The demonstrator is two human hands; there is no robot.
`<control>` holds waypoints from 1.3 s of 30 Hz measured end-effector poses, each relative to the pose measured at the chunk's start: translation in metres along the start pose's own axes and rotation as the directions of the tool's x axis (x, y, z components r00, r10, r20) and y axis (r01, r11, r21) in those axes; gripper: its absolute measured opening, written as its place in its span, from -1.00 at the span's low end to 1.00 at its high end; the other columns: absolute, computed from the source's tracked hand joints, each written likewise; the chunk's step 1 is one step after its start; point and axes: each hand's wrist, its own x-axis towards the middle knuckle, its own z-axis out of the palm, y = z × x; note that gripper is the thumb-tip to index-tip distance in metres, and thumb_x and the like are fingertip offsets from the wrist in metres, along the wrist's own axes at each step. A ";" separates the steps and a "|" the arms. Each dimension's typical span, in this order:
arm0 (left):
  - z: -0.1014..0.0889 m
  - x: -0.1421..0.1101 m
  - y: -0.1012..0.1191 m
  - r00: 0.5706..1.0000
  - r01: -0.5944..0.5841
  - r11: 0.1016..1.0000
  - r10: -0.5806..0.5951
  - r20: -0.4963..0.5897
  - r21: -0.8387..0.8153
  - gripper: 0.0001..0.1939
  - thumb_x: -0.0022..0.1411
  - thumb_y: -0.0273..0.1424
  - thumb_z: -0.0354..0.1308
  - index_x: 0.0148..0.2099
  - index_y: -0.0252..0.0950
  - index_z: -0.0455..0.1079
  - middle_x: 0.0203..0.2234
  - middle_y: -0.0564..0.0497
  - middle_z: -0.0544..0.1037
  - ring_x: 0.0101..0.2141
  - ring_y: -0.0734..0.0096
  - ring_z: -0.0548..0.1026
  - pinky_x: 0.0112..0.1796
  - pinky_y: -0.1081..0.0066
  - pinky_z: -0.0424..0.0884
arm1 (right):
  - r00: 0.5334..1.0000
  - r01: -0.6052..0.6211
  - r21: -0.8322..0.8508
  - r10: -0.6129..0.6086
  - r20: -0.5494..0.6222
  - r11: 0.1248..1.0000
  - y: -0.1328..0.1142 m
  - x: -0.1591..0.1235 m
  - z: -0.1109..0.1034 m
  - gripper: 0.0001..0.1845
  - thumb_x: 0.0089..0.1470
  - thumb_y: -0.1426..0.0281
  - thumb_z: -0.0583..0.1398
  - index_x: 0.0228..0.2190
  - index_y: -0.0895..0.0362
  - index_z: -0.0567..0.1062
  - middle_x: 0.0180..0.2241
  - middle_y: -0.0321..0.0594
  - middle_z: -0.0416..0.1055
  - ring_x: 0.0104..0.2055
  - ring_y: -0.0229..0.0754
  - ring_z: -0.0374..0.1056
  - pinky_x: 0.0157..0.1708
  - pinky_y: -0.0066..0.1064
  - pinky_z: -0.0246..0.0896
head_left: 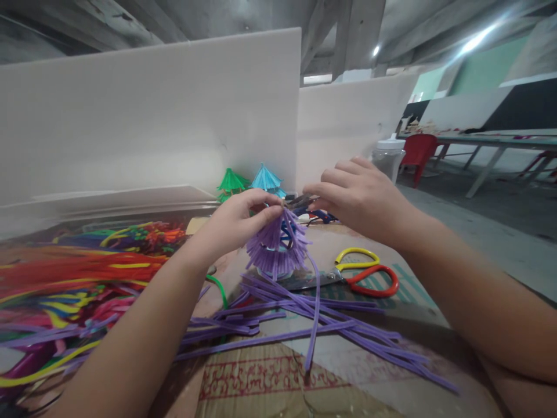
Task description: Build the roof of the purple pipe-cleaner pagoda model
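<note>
A tiered purple pipe-cleaner model [277, 258], shaped like a small pagoda or tree, stands upright in front of me, with some blue showing inside its upper part. My left hand [243, 220] pinches its tip between thumb and fingers. At the same tip is the jaw end of dark metal pliers [300, 202]; my right hand [354, 194] is closed on them, its grip partly hidden. One long purple pipe cleaner [317, 307] hangs from the model's right side. Loose purple pipe cleaners [365, 337] lie in front of it. Scissors [324, 280] with yellow and red handles lie beside its base.
Heaps of coloured pipe cleaners [87, 270] cover the left side. Behind stand a green model [232, 181] and a light blue model [264, 177], before white panels [152, 122]. A clear jar [387, 159] is at back right. A red chair [418, 155] stands beyond.
</note>
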 end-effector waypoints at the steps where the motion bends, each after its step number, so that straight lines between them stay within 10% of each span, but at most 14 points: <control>1: 0.000 0.000 0.001 1.000 0.013 1.000 -0.013 -0.001 0.009 -0.69 0.27 -0.21 0.13 -0.09 -0.28 0.53 -0.20 -0.05 0.60 -0.21 0.30 0.52 -0.16 0.33 0.41 | 1.000 0.003 -0.002 -0.003 0.004 1.000 0.000 0.000 -0.001 -0.70 0.32 0.28 0.05 -0.22 0.14 0.54 -0.41 -0.20 0.45 -0.32 -0.15 0.24 -0.26 -0.32 -0.05; 39: -0.003 0.000 0.005 0.999 0.032 0.997 -0.031 0.016 -0.064 -0.70 0.28 -0.28 0.12 -0.06 -0.32 0.56 -0.22 -0.08 0.64 -0.23 0.27 0.56 -0.13 0.30 0.47 | 0.999 0.036 0.018 -0.037 0.023 0.999 -0.007 0.000 0.005 -0.77 0.29 0.31 0.09 -0.27 0.13 0.52 -0.41 -0.21 0.44 -0.33 -0.15 0.19 -0.25 -0.31 -0.08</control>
